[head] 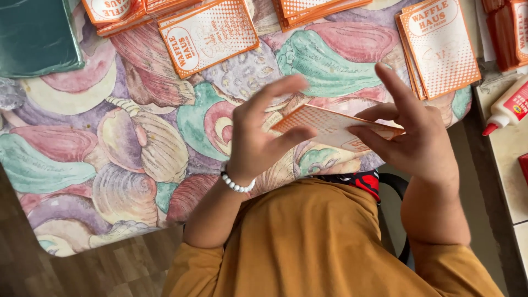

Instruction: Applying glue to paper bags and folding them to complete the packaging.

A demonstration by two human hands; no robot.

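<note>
Orange and white card (330, 125), thin and flat, with a dotted print, is held level above the near edge of the table (110, 165), pinched between both hands at chest height.

From left to right: a dark green glossy flat object (36, 36) lies at the table's far left corner. The table wears a cloth printed with large pastel seashells, soft-looking and slightly rumpled. At the far edge lie fanned piles of matching orange cards (209, 33). The left hand (264, 135), with a white bead bracelet (237, 184) at the wrist, is closed on the card's left end, thumb under and fingers over. The right hand (410, 137) is closed on the right end with thumb and lower fingers, while the forefinger points up, free. Beyond it sits another neat stack of cards (440, 47). At the far right, on a pale surface beside the table, a white glue bottle (509, 107) with a red tip lies on its side.

Risks, as a judgement: the card is thin stock held only at its ends, so squeezing inward could bow or crease it. A light grip could let it slip toward the lap. The glue bottle's tip points towards the table and could smear anything that brushes it.
</note>
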